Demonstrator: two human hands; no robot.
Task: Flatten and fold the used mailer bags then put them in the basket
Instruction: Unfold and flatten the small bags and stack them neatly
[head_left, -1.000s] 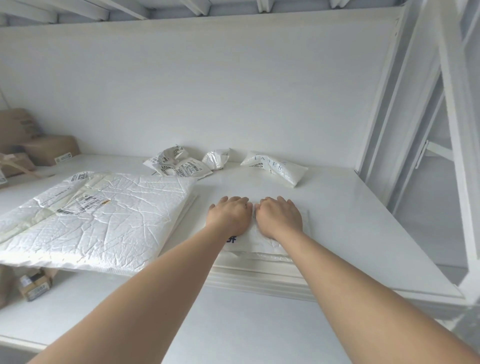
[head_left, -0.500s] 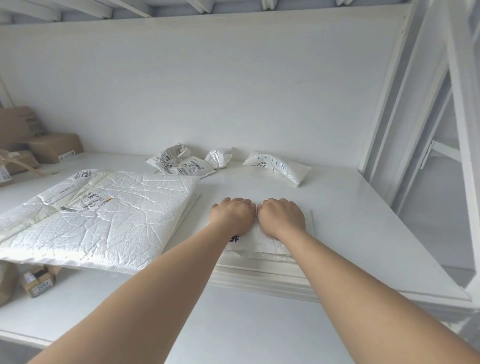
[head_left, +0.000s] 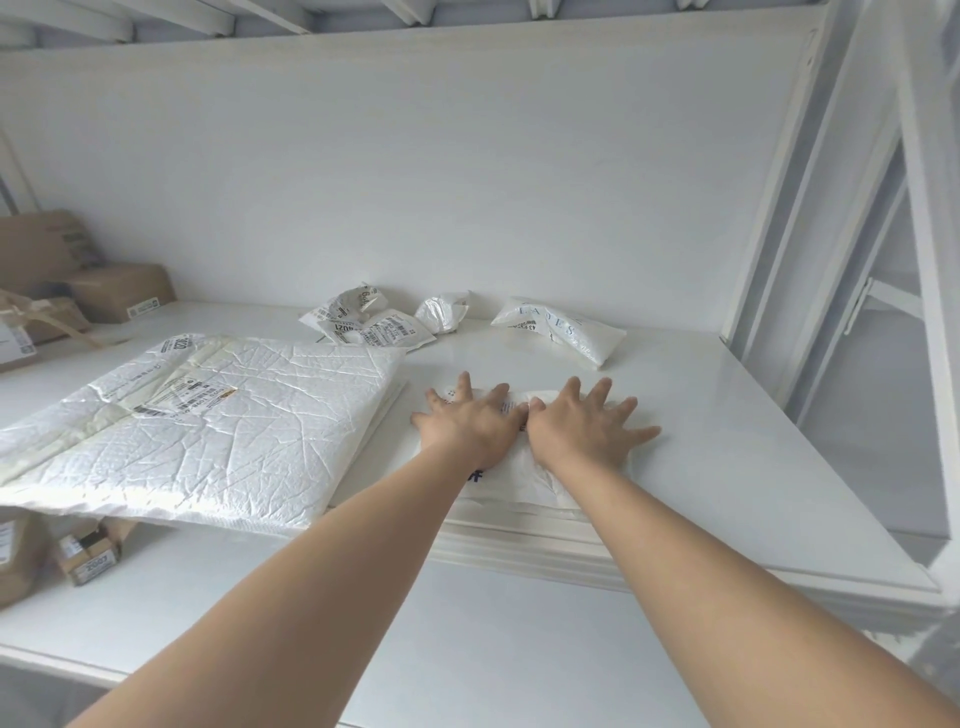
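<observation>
Mailer bag, a small white one, lies near the front edge of the desk, about midway along it, and the person has both palms down on top of it. The left hand and right hand sit side by side, thumbs nearly touching. From where I stand this looks like the flattening step: air and creases are being pressed out before any fold is made.

The fingers of both hands are straight and fanned wide. They grasp nothing and only bear down on the bag, and the outermost tips of the right hand reach past the bag onto the bare desk.

Next, I'd say, the hands need to sweep outward to the bag's edges, then one should lift a side and bring it over while the other pins the rest. The film looks slippery and may spring back, so the crease will want a firm press.

A big padded mailer lies flat toward the front left corner, its near side hanging over the front edge. Three crumpled bags wait along the back edge, well apart from the hands, so much of the job appears left. Cardboard boxes stand at the far left. I can't see any basket from here.
</observation>
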